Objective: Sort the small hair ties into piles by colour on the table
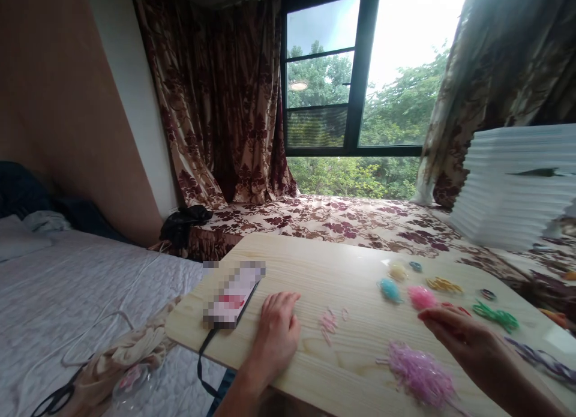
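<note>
My left hand (279,327) rests on the pale wooden table, fingers loosely bent and a gap left by the thumb; nothing shows in it. To its right lie a few scattered light pink elastic bands (328,322). Thumb and fingertips of my right hand (459,333) are pinched together just below a bright pink bundle of bands (422,297); whatever is between them is too small to make out. Red bands (456,309) show partly behind this hand. A loose purple pile of bands (420,372) is nearest it on the left.
Blue (389,290), cream (398,271), yellow (444,285) and green bundles (495,316) lie on the table's right side. A phone-like object (236,300) with a black strap is at the left. A quilted bed (103,285) adjoins; a white pleated object (517,189) stands at right.
</note>
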Motion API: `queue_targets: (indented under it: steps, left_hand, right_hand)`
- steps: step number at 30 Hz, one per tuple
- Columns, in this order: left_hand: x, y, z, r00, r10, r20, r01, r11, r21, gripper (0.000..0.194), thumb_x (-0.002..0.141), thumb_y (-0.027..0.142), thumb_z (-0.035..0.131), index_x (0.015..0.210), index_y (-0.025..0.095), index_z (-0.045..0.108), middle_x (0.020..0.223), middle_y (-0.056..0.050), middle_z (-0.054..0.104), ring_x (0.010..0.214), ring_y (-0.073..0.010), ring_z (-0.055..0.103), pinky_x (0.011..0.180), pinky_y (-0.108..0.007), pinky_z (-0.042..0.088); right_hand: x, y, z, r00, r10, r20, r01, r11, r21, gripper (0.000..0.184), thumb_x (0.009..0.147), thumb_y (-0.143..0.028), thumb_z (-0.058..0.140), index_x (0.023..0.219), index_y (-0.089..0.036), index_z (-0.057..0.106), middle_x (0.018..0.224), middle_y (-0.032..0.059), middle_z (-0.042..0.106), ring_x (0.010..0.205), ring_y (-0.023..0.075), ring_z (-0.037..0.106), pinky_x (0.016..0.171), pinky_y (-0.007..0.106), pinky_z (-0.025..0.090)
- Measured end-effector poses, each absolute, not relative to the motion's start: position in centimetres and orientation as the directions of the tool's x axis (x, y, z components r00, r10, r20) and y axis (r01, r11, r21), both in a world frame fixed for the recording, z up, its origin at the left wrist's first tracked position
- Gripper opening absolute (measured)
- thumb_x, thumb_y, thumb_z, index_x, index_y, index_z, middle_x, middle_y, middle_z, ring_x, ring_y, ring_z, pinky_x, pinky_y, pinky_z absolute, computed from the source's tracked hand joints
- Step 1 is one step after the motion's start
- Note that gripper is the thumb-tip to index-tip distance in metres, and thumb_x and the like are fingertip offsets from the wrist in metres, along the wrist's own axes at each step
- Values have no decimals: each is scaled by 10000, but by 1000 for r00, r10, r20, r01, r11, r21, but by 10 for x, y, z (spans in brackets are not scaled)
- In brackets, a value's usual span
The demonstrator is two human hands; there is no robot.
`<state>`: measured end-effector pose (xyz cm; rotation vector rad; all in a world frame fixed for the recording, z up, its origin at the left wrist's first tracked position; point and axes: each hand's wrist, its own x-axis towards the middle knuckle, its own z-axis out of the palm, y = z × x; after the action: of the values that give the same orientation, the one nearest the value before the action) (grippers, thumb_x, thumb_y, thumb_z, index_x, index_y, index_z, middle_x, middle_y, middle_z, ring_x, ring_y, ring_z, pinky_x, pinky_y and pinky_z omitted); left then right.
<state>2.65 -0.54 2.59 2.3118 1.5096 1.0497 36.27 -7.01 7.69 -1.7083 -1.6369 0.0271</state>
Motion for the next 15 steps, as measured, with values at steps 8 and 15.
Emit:
queue_targets:
  steps: [8, 15]
  left_hand:
    - [23, 2, 13, 241, 834, 497, 689, -507, 517, 450, 795, 75, 458, 1182, 175, 666, 1200, -97, 701, 1146, -253, 614, 1071, -489, 451]
    - [20, 5, 7, 247, 817, 521, 685, -528, 502, 437, 804, 100, 449, 1179, 178, 660, 1192, -85, 702, 1133, -247, 617, 1062, -485, 461]
  right_hand:
    - [383, -90, 70, 344, 868, 358, 808, -80, -584, 353, 708, -489, 565, 790, -237, 798, 779, 61, 791, 730, 275, 752, 671, 353, 589]
    - [375, -99, 62, 419, 865, 277, 747, -155, -646, 349, 675, -447, 566, 849, -237, 782, 808, 52, 792, 760, 247, 754, 714, 349, 596]
